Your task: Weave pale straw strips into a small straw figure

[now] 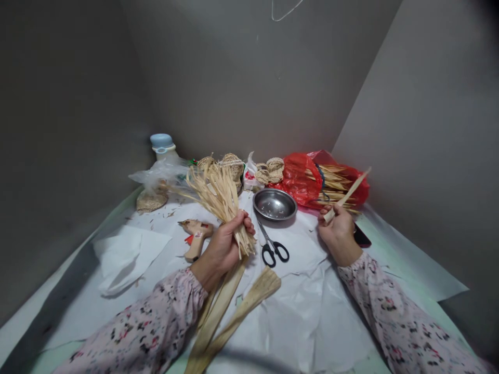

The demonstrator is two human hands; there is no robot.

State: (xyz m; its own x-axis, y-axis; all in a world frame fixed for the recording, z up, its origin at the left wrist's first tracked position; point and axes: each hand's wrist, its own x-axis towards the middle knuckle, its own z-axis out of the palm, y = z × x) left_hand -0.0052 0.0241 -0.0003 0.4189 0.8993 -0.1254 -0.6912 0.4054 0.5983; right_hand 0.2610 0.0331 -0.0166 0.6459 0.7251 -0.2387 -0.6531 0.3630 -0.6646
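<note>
My left hand (230, 239) is closed around a thick bunch of pale dried leaf strips (218, 192), their loose ends fanning up and to the left. In my right hand (339, 231) a single flat strip (353, 188) is gripped, pointing up and right. Long wide dried leaves (249, 301) lie on the white sheet below my left hand. Between the hands rest black-handled scissors (273, 249), with a steel bowl (275, 204) just beyond them holding small bits. A beige glue gun (197, 236) lies left of my left hand.
Red plastic bags (298, 179) with more dried leaves (335, 184) stand at the back right. Coils of braided cord (275, 170) line the back wall. A blue-lidded jar (162, 145) and clear plastic bag (163, 174) are back left. A dark phone (362, 236) lies beside my right wrist.
</note>
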